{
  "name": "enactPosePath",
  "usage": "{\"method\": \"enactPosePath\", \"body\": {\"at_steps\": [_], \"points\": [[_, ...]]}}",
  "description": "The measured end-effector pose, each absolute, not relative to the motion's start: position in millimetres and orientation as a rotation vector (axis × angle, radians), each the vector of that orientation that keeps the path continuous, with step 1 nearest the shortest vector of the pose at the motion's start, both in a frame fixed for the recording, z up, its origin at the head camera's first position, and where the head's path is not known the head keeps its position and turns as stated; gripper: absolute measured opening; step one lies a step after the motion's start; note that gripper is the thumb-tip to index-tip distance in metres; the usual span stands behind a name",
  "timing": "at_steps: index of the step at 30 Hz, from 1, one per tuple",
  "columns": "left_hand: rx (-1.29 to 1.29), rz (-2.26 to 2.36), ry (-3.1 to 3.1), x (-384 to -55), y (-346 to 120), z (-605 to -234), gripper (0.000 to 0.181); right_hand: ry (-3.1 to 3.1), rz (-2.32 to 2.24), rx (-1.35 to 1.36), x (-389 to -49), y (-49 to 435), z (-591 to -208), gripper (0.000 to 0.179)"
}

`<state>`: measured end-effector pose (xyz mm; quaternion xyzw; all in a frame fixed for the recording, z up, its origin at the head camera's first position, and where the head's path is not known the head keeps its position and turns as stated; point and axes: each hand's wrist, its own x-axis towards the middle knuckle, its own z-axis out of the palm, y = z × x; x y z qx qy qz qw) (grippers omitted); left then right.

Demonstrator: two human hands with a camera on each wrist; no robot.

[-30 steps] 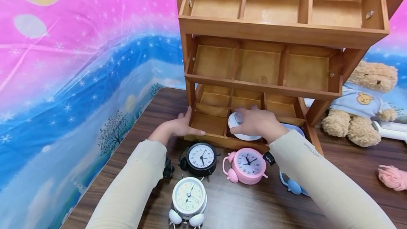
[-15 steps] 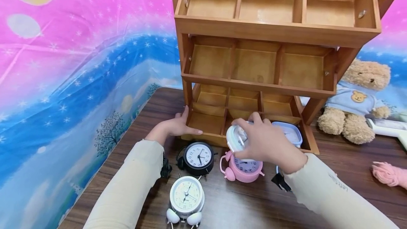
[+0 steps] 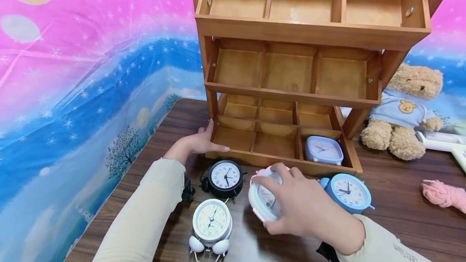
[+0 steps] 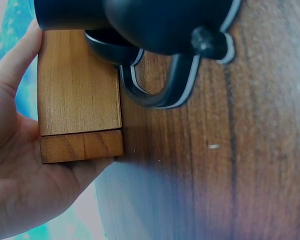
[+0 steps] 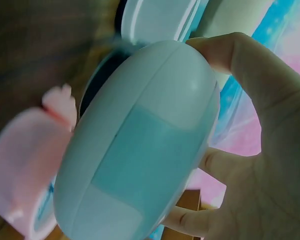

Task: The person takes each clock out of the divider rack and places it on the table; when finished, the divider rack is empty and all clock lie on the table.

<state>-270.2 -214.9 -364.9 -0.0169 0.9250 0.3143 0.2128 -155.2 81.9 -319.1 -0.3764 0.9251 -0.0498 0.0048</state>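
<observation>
My right hand (image 3: 306, 205) grips a white and pale-teal rounded clock (image 3: 257, 203) by its edges above the table; its teal-banded side (image 5: 145, 145) fills the right wrist view. Beneath it, a pink twin-bell alarm clock (image 5: 27, 160) is mostly hidden in the head view. My left hand (image 3: 196, 142) rests against the lower left corner of a wooden shelf (image 3: 233, 155), thumb along the front board and a finger up the side. Close to that hand stand a black alarm clock (image 3: 225, 178) and a white twin-bell alarm clock (image 3: 212, 220).
A periwinkle square clock (image 3: 324, 150) sits in the bottom tier's right front compartment. To the right on the table (image 3: 393, 185) are a light-blue alarm clock (image 3: 348, 192), pink yarn (image 3: 442, 194) and a teddy bear (image 3: 400, 112). A printed cloth (image 3: 91, 72) hangs behind.
My right hand has lifted the white and teal clock out of the bottom tier's middle front compartment and brought it down toward me over the pink clock. My left hand stays at the shelf corner.
</observation>
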Motion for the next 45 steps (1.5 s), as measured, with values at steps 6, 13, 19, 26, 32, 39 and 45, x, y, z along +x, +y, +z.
{"method": "enactPosePath", "body": {"at_steps": [6,13,19,26,32,39,45], "points": [[-0.044,0.879,2.569,-270.8,-215.1,-364.9,0.121,2.691,-0.199,-1.221,-143.0,83.7,-324.4,0.076],[-0.052,0.892,2.559,-270.7,-214.5,-364.9,0.120,2.587,-0.172,-1.234,-135.8,86.6,-333.4,0.074],[-0.059,0.911,2.554,-269.4,-213.8,-364.2,0.120,2.483,-0.184,-1.215,-136.0,89.0,-342.7,0.075],[-0.065,0.915,2.547,-269.3,-214.1,-364.6,0.121,2.500,-0.185,-1.296,-136.9,92.6,-352.0,0.076],[-0.053,0.901,2.555,-268.7,-214.1,-364.2,0.120,2.488,-0.207,-1.237,-138.3,93.9,-355.4,0.079],[-0.053,0.892,2.564,-269.2,-213.9,-364.6,0.120,2.490,-0.215,-1.216,-139.1,93.5,-358.0,0.079],[-0.057,0.893,2.566,-269.0,-213.9,-364.6,0.121,2.476,-0.221,-1.168,-139.6,93.1,-357.5,0.080]]}}
